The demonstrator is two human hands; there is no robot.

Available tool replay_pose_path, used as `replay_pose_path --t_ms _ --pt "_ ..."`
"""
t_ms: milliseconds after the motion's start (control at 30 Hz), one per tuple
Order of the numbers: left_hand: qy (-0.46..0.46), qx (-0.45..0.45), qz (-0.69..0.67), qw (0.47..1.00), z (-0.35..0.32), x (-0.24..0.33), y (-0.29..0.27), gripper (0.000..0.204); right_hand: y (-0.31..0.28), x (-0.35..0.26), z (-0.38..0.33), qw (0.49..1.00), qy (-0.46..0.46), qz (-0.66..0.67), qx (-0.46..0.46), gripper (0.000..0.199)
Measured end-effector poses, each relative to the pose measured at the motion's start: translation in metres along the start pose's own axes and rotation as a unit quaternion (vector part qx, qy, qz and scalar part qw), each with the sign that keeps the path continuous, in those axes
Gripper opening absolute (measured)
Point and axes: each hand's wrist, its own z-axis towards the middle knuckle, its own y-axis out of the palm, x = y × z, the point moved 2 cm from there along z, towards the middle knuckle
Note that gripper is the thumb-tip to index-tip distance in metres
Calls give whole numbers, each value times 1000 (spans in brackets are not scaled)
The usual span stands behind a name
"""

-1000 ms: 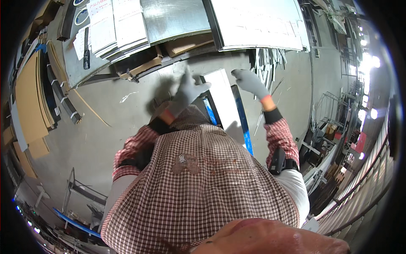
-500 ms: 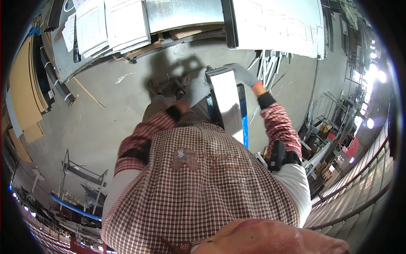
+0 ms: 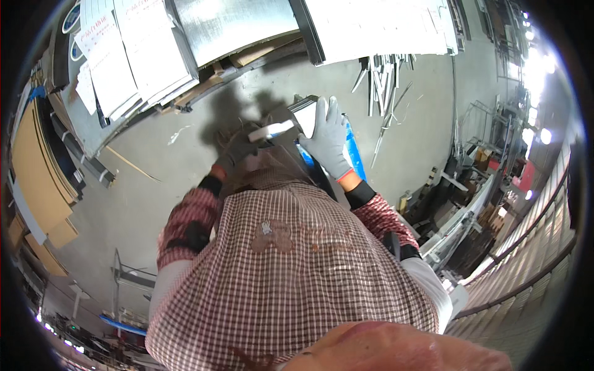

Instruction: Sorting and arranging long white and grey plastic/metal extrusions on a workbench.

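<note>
A stack of long, narrow panels with a white top face (image 3: 304,117) stands just in front of me, its near part hidden behind my right hand and apron. My right hand (image 3: 329,141), in a grey glove, lies flat on the panels with its fingers stretched. Left of the stack, my left hand (image 3: 238,149), gloved and in shadow, is closed on a narrow white object (image 3: 271,131) that looks like a tape roll seen edge-on. A dark band spans from its end to the stack; whether it is tape is unclear. Blue material (image 3: 352,147) shows beside the panels.
Ahead stands a metal-topped table (image 3: 235,25) with paper sheets (image 3: 139,55) and a dark bar (image 3: 306,31). Thin offcut strips (image 3: 380,80) lie on the floor beyond the stack. Brown boards (image 3: 40,167) lean at the left, and metal racks (image 3: 458,232) stand at the right.
My left hand has drawn back left from the stack, and the white object now shows in it. My right hand has moved from the stack's far right corner onto its top.
</note>
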Motion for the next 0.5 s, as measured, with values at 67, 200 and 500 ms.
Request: replay_pose_path --t_ms 67,200,500 --pt "102 -28 -131 986 16 66 -15 29 17 23 8 993 -29 8 117 101" --pt "15 104 101 989 106 114 15 37 3 25 25 866 15 490 -101 72" --pt "-30 81 287 954 123 105 19 32 -53 49 100 934 -67 138 -321 36"
